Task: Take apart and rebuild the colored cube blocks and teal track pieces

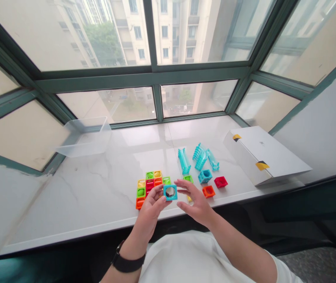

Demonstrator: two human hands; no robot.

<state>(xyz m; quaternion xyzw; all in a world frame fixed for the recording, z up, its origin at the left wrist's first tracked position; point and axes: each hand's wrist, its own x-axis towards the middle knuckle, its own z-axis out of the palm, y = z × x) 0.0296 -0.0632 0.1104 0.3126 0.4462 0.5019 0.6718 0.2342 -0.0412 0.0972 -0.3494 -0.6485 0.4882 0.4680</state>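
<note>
My left hand (154, 202) grips a blue cube block (166, 197) with a round hole through its face, held up over the sill's front edge. To its right, my right hand (196, 200) has its fingers and thumb spread, apart from the block. Behind my left hand lies a cluster of coloured cube blocks (141, 192) in green, yellow, red and orange, partly hidden by the fingers. Right of my right hand are an orange block (208, 191), a red block (221, 182) and a blue block (205, 176). A green block (188, 179) shows just above my right fingers.
Several clear turquoise track pieces (184, 161) lie behind the loose blocks. A transparent plastic bin (88, 147) stands at the back left. On the right rests a white box (270, 157) with yellow-and-black tape. Windows surround the white marble sill (82, 196).
</note>
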